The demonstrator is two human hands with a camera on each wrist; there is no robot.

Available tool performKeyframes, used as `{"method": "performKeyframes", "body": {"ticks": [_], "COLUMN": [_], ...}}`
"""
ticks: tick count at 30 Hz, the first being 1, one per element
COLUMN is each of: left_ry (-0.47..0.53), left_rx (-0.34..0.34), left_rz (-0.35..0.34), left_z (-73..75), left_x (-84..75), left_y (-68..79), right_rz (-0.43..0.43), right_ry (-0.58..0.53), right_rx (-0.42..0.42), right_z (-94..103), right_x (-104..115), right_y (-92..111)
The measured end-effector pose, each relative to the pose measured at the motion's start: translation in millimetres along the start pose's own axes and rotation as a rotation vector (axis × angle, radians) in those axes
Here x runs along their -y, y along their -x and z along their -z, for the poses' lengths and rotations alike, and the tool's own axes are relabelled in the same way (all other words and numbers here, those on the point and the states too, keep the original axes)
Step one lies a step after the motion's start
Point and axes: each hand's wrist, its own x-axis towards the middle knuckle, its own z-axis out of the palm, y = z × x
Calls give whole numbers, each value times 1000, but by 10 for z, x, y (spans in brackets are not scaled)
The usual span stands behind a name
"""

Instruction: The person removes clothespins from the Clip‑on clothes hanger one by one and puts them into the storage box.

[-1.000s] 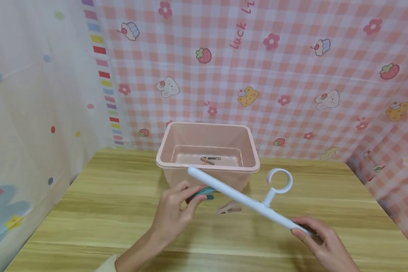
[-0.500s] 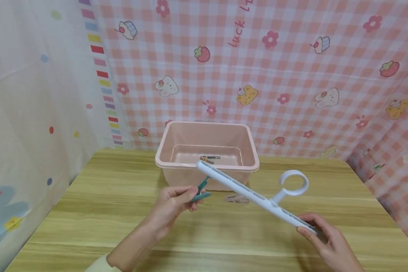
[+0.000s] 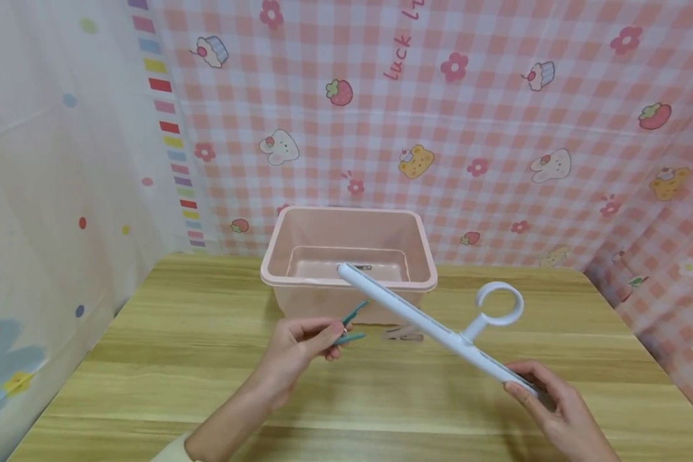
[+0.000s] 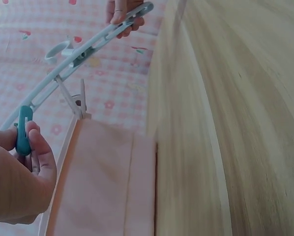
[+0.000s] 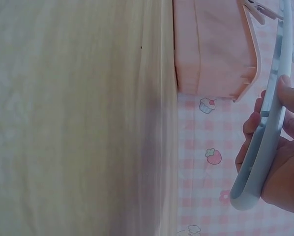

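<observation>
My left hand pinches a teal clothespin between thumb and fingers, its two visible ends spread apart toward the right. My right hand grips the lower right end of a pale blue-white clothes hanger, a slotted bar with a ring-shaped hook. The bar is held in the air, slanting up to the left. A pale pink clothespin hangs on the bar in the left wrist view. In the head view, the teal clothespin is below the hanger's upper left end, apart from it.
Behind the hands a pink plastic bin stands at the back of the wooden table. Small clothespins lie in it, partly hidden by the hanger's end. A pink checked cloth hangs behind the bin.
My left hand has turned the teal clothespin so that its spread ends now show on the right. The hanger has shifted slightly right and up, its ring turning toward the right.
</observation>
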Motion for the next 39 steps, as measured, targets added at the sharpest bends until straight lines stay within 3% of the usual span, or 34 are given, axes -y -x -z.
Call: {"method": "performKeyframes", "body": {"ticks": [6,11,20,24,32,39], "left_ry": [-25,-31,-185,-267,-399,-515], "left_rx": [-52,-38,-19,-30,3,-42], "left_rz": [-41,-112,-343,-412,-486,-479], "left_z": [-22,-11,11,-19,22,39], "left_x": [4,-4,-176,-331,-688,-751], "left_y": [1,-17,-124,-214,-535,-731], "right_rz": [-8,1,-23,-17,11,50], "right_ry": [4,8,42,56,43,36], "right_rx": [3,-5,15,14,49,58], "right_z": [17,25,55,58,45,7], "right_x": [10,12,10,14,-7,-27], "right_y": [-16,-23,-37,-45,-12,48]}}
